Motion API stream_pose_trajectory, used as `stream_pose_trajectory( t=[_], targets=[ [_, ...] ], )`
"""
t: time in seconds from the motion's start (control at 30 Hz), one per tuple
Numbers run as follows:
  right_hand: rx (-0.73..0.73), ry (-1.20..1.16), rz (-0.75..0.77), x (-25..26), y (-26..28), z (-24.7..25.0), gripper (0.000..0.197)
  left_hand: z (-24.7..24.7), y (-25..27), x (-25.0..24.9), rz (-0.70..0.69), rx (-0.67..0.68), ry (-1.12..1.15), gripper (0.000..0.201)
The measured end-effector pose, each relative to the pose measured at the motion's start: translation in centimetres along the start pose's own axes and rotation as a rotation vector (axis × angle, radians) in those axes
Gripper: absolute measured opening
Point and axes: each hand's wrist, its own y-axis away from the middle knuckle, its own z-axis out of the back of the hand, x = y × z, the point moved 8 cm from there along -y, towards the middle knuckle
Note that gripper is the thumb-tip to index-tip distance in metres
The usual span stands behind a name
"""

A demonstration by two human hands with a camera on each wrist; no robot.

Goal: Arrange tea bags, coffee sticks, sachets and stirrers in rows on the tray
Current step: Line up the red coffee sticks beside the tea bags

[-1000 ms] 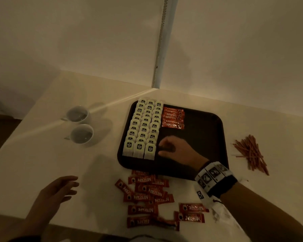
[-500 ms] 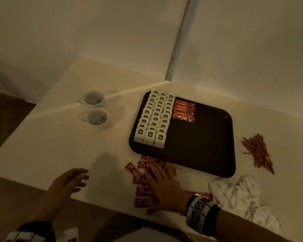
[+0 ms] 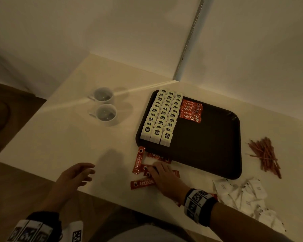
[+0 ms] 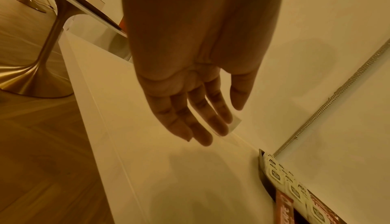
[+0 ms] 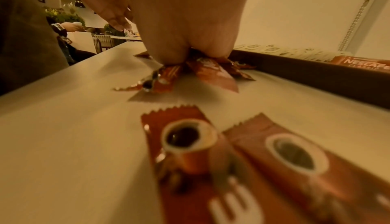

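Red Nescafé coffee sticks lie scattered under the flat-fingered right hand (left hand hovers relaxed, empty); they've spread since.

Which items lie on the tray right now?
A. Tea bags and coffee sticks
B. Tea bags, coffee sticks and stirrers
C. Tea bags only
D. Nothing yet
A: the tray holds rows of tea bags and a short stack of coffee sticks; the stirrers lie on the table beside it.

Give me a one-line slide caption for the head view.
Right hand on loose coffee sticks before the tray; left hand idle.
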Motion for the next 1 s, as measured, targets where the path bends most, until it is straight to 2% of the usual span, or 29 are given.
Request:
stream_pose_trajectory(
  t=[0.13,0.3,0.53,0.73,1.0],
  targets=[
    [-0.022,0.041,0.019,0.2,-0.3,0.6,0.051,-0.1,0.1,-0.3,-0.015,0.008,-0.018,0.017],
    [0.029,-0.012,-0.075,-0.8,-0.5,0.3,0.051,-0.5,0.4,-1.2,-0.027,0.009,-0.011,0.018],
    [-0.031,0.055,-0.097,-0.9,-0.7,0.6,0.049,-0.6,0.5,-1.4,-0.026,0.005,-0.005,0.017],
    [-0.044,0.087,-0.029,-0.4,-1.2,0.7,0.053,-0.5,0.4,-1.5,-0.029,0.006,-0.003,0.017],
    [-0.026,0.095,0.060,0.4,-1.3,2.5,0.050,-1.3,-0.5,-4.3,-0.091,0.044,-0.048,0.016]
  ],
)
